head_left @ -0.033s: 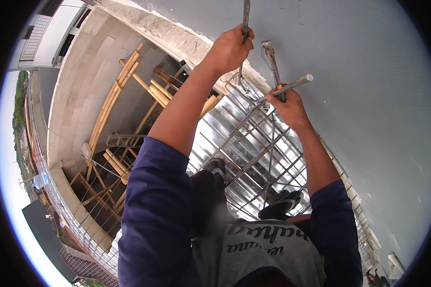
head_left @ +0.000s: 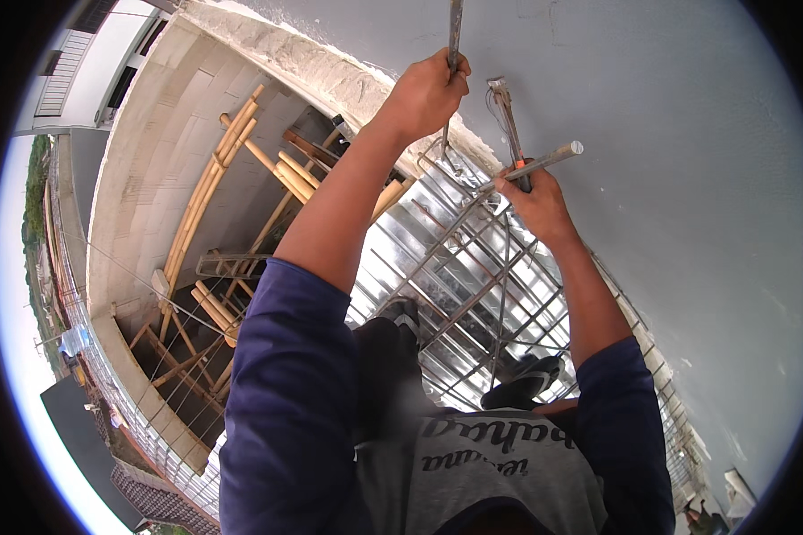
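My left hand [head_left: 428, 96] is closed around an upright grey steel rod [head_left: 455, 31], whose lower part runs down toward the rebar mesh [head_left: 473, 312]. Lower and to the right, my right hand [head_left: 542, 207] grips a slanting steel bar [head_left: 549, 158] with a round cut end. The same hand also has the dark handle of a long, narrow tool [head_left: 511, 125] with an orange band. The tool's worn metal head points up, close to the grey wall; its exact kind is unclear. A thin wire loops beside the tool.
My feet [head_left: 401, 316] stand on the mesh over shiny ribbed metal sheeting [head_left: 379, 254]. A grey plastered wall [head_left: 687, 223] rises on the right. To the left, an opening holds bamboo poles [head_left: 214, 178] and timber. Rough concrete edging [head_left: 330, 67] borders it.
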A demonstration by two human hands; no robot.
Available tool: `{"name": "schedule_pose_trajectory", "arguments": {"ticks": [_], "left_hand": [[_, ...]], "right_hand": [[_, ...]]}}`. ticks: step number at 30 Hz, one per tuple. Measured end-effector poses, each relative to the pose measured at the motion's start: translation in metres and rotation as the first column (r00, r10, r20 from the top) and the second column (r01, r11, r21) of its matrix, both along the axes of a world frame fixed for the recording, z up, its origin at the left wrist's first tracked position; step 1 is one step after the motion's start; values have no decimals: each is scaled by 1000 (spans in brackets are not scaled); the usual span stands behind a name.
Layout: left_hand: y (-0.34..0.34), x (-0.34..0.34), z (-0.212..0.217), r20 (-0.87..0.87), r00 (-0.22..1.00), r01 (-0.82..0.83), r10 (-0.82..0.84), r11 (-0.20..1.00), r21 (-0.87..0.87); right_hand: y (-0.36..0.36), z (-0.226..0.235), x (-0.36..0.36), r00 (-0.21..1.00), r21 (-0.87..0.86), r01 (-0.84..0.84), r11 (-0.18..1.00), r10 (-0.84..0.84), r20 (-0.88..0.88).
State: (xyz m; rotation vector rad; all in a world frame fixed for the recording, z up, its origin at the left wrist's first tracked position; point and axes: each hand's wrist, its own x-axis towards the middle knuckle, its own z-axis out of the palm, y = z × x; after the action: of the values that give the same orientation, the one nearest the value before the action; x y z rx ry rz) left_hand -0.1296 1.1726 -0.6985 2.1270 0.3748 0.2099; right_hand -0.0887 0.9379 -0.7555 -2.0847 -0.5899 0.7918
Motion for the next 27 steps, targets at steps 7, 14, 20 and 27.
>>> {"name": "schedule_pose_trajectory", "arguments": {"ticks": [7, 14, 20, 27], "left_hand": [[2, -16, 2, -5, 997, -78, 78, 996, -48], [-2, -14, -29, -42, 997, -71, 67, 993, -92], [-9, -9, -40, 27, 993, -110, 112, 991, -76], [-2, -14, -37, 7, 995, -95, 95, 994, -61]], "right_hand": [[-6, -3, 4, 998, 18, 69, 997, -69, -5], [7, 2, 15, 993, -64, 6, 998, -13, -115], [1, -7, 13, 994, 41, 67, 997, -63, -85], [4, -3, 14, 997, -3, 52, 999, -52, -53]]}}
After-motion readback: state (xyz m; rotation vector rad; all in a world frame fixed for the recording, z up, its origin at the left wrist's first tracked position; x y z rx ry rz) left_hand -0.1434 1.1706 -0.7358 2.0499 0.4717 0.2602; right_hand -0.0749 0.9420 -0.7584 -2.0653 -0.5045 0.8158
